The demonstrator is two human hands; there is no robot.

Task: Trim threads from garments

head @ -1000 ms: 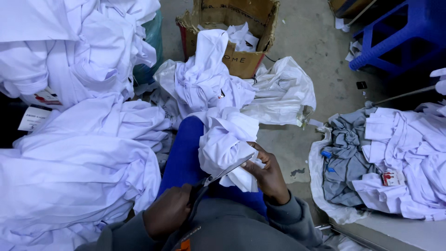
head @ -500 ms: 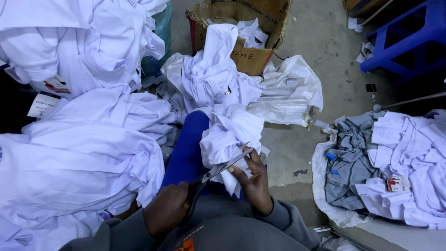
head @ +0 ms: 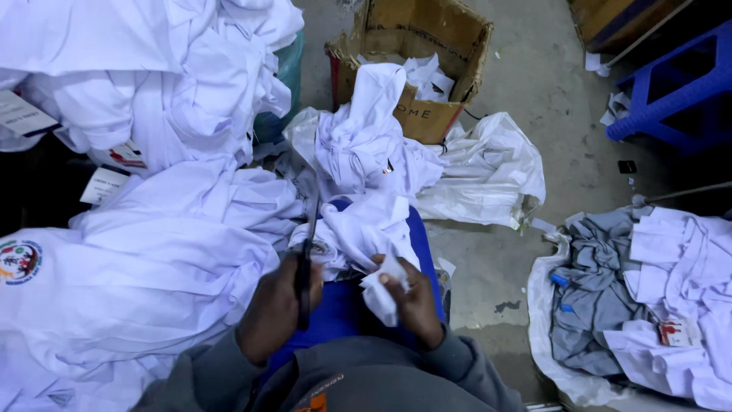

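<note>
Shirt pile: white garments were heaped at the far left.
Left hand: it was closed around the scissors, blades pointed upward.
White garment: it was draped over the blue-clad lap.
Right hand: a fold of that garment was pinched.
Cardboard box: it was set on the floor beyond.
Grey cloth: it was piled at the right.

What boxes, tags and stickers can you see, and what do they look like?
Cardboard box: top middle on the floor, brown, open, torn rim, white cloth inside.
Paper tags: left, among the white shirts, white rectangles.
Round badge: far left on a white shirt, multicoloured.
Small tag: right pile, red and white.
Clear plastic bag: beside the box, crumpled.
</note>
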